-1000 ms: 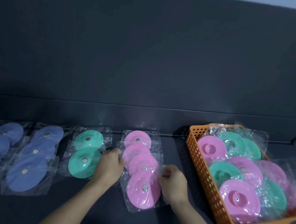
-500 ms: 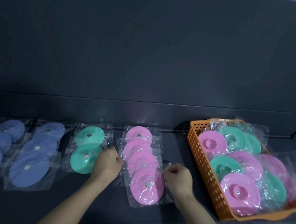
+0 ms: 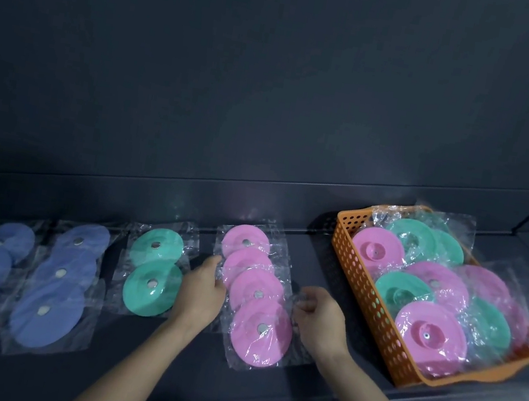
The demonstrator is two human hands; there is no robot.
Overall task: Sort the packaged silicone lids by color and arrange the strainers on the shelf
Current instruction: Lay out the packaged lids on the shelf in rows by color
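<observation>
**While squaring up the pink column: both hands on the film**

Sorting step in hand, judged from the layout. Laid out along the shelf [image 3: 159,374], from the left: two overlapping columns of blue lids [image 3: 59,282], a short column of green lids [image 3: 154,273], then the pink lids [image 3: 255,292], four packets shingled front to back. Flanking that pink column, one hand per side.

Left hand [image 3: 204,289] at the column's left edge, fingertips curled onto the clear wrap beside the second packet. Right hand [image 3: 321,316] at the right edge, fingers curled in and pinching a fold of film; no whole lid lifted. Looks like straightening, not placing.

Further right, well apart from the pink column, an orange basket [image 3: 345,248] heaped with mixed packets [image 3: 429,334], pink and green, unsorted. Hard to tell any strainers apart from lids in this view.

Next move, as a guess: let go of the film, reach right to the basket, take one packet by its wrap, match by colour. Worth minding:
- slippery film
- a shingled column easily nudged out of line
- packets in the basket overlapping, so apt to drag a neighbour along
</observation>
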